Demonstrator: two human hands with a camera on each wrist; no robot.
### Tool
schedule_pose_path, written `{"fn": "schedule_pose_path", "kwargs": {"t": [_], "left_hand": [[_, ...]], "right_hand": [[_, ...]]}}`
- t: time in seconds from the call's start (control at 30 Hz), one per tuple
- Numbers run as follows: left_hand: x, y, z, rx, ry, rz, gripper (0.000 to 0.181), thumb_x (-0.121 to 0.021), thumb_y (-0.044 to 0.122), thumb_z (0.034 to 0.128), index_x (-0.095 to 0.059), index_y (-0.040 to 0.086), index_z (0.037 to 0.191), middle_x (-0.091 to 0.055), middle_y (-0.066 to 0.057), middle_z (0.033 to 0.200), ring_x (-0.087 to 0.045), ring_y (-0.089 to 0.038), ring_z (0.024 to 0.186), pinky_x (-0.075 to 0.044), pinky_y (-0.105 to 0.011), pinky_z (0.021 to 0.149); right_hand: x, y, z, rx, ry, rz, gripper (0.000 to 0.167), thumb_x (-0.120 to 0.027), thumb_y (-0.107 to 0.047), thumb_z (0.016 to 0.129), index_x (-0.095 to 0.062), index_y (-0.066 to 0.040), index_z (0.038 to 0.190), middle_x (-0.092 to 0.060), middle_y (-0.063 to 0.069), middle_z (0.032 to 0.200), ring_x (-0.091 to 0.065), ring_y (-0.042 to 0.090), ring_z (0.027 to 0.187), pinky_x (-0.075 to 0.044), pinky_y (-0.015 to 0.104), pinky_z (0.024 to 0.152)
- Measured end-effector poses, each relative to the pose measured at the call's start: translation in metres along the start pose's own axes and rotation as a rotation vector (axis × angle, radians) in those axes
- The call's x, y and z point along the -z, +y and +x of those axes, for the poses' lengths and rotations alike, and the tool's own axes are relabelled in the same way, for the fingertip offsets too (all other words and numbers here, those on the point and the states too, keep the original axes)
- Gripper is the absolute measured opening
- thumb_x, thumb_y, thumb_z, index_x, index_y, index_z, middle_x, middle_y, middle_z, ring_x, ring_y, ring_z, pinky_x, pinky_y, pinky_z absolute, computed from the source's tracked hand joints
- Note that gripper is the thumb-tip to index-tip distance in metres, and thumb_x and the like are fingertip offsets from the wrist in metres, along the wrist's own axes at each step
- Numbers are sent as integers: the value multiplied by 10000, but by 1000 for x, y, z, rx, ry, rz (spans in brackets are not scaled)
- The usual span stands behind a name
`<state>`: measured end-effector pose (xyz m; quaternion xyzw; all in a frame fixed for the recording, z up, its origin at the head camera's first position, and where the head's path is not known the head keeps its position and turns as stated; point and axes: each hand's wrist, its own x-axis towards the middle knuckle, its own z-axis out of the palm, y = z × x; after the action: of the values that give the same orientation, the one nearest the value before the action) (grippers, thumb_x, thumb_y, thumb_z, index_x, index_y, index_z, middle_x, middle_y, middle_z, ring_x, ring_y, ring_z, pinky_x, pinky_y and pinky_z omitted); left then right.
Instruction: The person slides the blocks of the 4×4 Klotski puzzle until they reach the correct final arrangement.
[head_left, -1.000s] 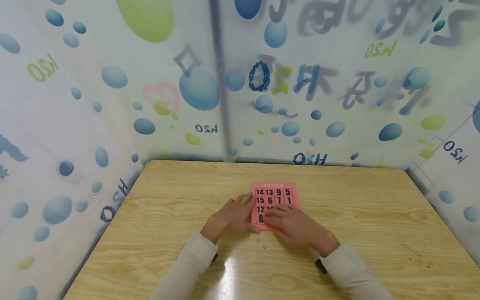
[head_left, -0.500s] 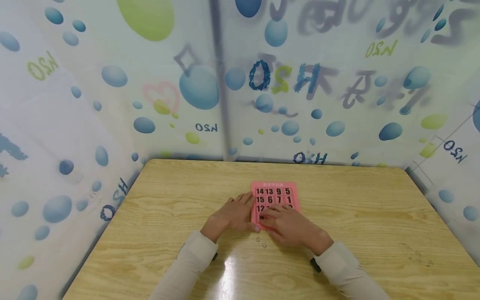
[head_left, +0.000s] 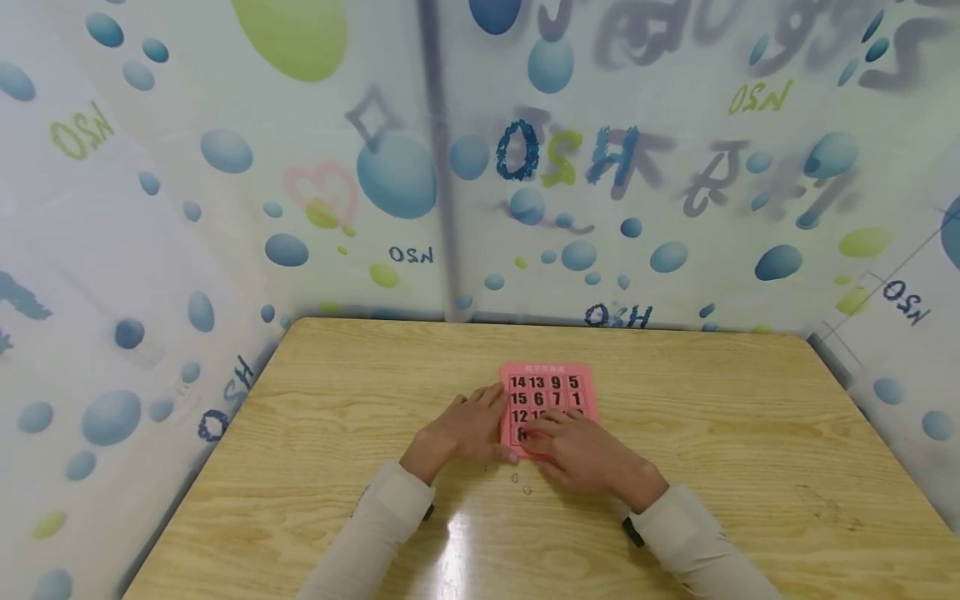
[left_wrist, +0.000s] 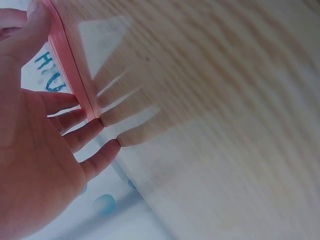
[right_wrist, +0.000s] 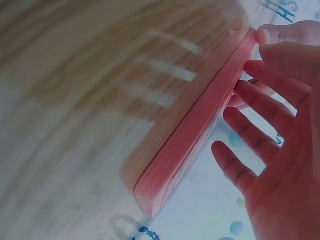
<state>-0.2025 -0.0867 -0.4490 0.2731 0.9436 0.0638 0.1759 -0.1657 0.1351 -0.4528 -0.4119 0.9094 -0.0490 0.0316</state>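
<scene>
A pink sliding number puzzle lies flat on the table, its black-numbered tiles in a grid. Along its left side rests my left hand: the fairly straight fingers touch the edge and the table, and the thumb is at the near left corner. In the left wrist view, the left hand has its fingers spread beside the pink rim. My right hand reaches over the lower right of the puzzle with extended fingertips on or just above the lower tiles, several of which it covers. Spread fingers of the right hand show in the right wrist view.
The wooden table reaches back to a curtain-like wall printed with bubbles and letters. Small ring-like marks are on the tabletop just in front of the puzzle. Black straps show below the pale sleeves.
My right hand has shifted slightly left over the lower row; it covered the 8 tile half a second ago and now partly reveals it. The left hand and the puzzle stay in place.
</scene>
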Motion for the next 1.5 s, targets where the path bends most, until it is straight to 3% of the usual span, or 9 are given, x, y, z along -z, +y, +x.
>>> {"fn": "schedule_pose_path", "kwargs": {"t": [0.23,0.67,0.83,1.07,1.3,1.5], "left_hand": [[-1,0,0,-3,4,-1,1057,-603,667,870,-115,83,1603,-106,-103,1669,-174,-280,1521,-261,-561,1180],[-2,-2,1,-1,14,12,1066,-607,692,850,-150,88,1600,-122,-95,1667,-181,-268,1520,-263,-548,1185],[-1,-2,1,3,13,0,1063,-616,682,850,-153,88,1599,-120,-93,1668,-177,-267,1522,-255,-547,1189],[-2,-1,1,7,15,-5,1056,-619,675,852,-159,88,1599,-126,-91,1667,-183,-269,1520,-256,-551,1187],[-3,-2,2,5,17,-3,1056,-616,675,853,-155,87,1599,-126,-91,1667,-187,-271,1518,-258,-551,1186],[-2,-2,2,3,10,-1,1052,-607,677,860,-145,91,1601,-113,-89,1670,-173,-267,1523,-253,-551,1188]], "right_hand": [[1,1,-3,-3,2,10,350,-531,-321,1020,-658,-190,1318,-582,22,1410,-480,281,1352,-354,528,1139],[2,11,-10,43,81,-24,292,-557,-291,1010,-726,-175,1218,-652,-5,1309,-539,270,1283,-393,504,1112],[4,13,-12,21,63,-15,277,-558,-292,1010,-738,-182,1190,-656,-10,1300,-537,267,1282,-403,516,1100],[6,14,-15,-5,33,-1,290,-537,-305,1019,-733,-190,1200,-641,-2,1320,-524,275,1295,-388,538,1107],[5,17,-16,3,52,4,272,-561,-294,1008,-739,-192,1187,-652,-11,1290,-540,252,1263,-419,529,1077],[5,16,-10,-11,74,27,349,-544,-315,1016,-660,-185,1318,-608,8,1364,-495,274,1332,-364,540,1127]]}}
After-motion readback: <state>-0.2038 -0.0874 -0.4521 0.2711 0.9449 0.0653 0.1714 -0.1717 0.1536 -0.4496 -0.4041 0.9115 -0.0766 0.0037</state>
